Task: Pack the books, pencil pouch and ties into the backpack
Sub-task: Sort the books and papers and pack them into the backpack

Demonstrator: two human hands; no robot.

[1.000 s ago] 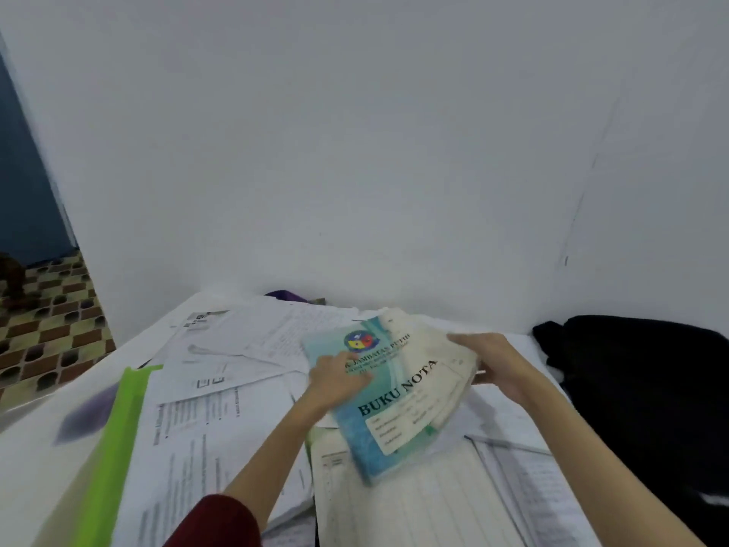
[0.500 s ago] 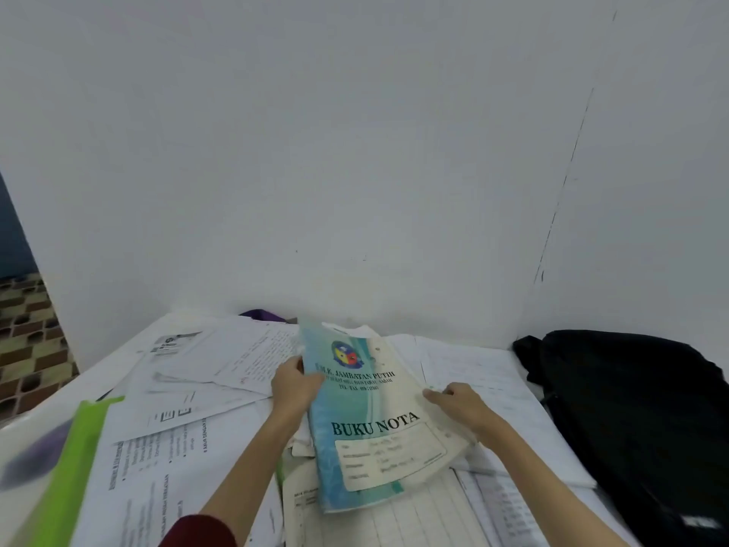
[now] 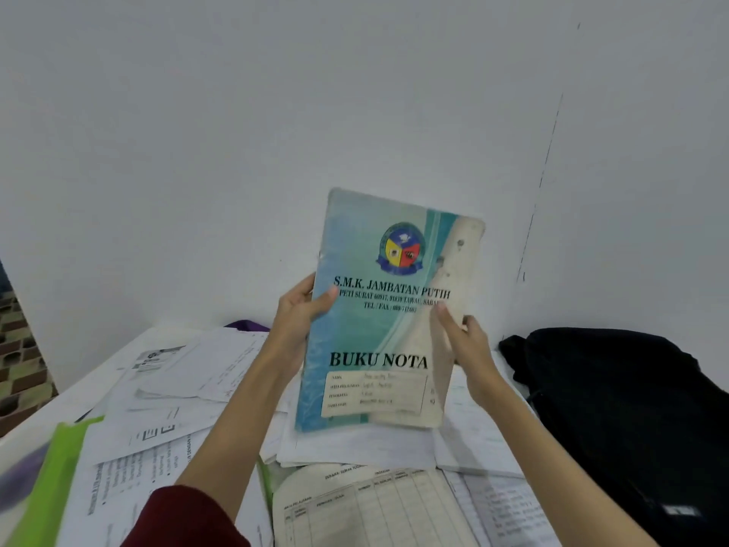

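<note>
A teal notebook marked "BUKU NOTA" stands upright in front of me, lifted above the papers. My left hand grips its left edge, thumb on the cover. My right hand grips its right edge, thumb on the front. The black backpack lies on the table to the right, against the wall. A purple thing peeks out behind the papers at the back. I see no pencil pouch or ties.
Loose printed sheets and a ruled form cover the white table. A green folder lies at the front left. The white wall stands close behind. Patterned floor shows at the far left.
Both hands have raised the notebook from lying tilted on the papers to upright at chest height. The view has tilted upward toward the wall.
</note>
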